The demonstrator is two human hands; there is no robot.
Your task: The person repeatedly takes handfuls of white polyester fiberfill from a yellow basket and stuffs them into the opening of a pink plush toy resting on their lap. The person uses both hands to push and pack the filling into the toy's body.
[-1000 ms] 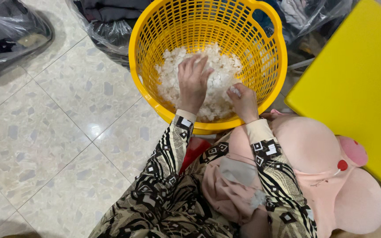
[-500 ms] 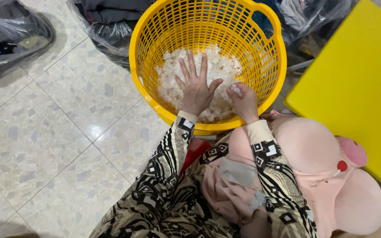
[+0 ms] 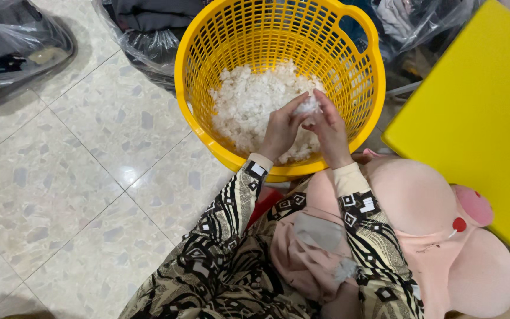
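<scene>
Both hands, left hand (image 3: 280,131) and right hand (image 3: 328,130), pinching white stuffing tuft (image 3: 310,106), over yellow basket (image 3: 208,88)

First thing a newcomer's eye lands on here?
The bright yellow basket at top centre, part-filled with white fluffy stuffing. Over it, the left hand and right hand pinch a small tuft together. A pink plush toy lies on the lap at lower right, beside a yellow table.
</scene>
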